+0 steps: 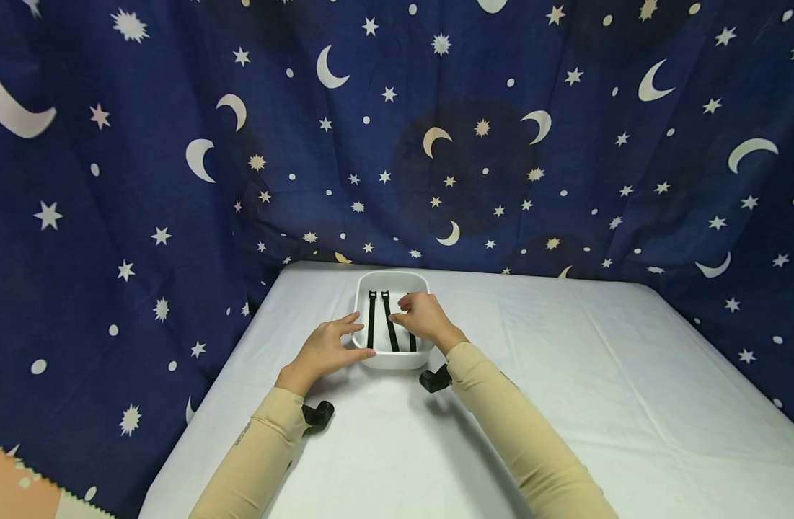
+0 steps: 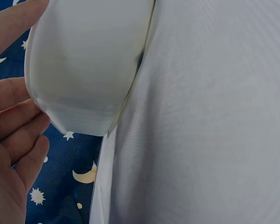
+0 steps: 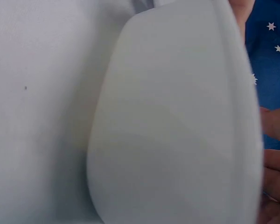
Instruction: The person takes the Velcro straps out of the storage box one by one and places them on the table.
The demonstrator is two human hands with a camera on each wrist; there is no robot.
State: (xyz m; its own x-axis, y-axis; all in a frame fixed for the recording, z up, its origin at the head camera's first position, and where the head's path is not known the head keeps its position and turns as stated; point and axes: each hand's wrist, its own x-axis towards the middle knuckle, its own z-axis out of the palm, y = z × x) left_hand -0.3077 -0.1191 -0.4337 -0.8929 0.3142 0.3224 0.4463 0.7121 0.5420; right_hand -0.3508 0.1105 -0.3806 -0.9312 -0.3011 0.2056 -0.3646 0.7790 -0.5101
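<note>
A white rectangular tub (image 1: 393, 360) stands on the table, with three black hook-and-loop straps lying lengthwise in it: a left strap (image 1: 371, 321), a middle strap (image 1: 390, 324) and a right strap (image 1: 412, 343). My left hand (image 1: 327, 349) is spread at the tub's left side, thumb at the front corner and fingertips right at the rim. Over the tub's right half is my right hand (image 1: 425, 317), fingers bent above the right strap and covering its middle. I cannot tell whether they pinch it. In the right wrist view, the tub's wall (image 3: 172, 116) hides part of that hand.
White cloth (image 1: 565, 375) covers the table, slightly creased on the right. A dark blue curtain (image 1: 481, 166) with moons and stars hangs behind and at the left. Black wrist mounts, a left one (image 1: 319, 414) and a right one (image 1: 435, 379), jut out below the hands.
</note>
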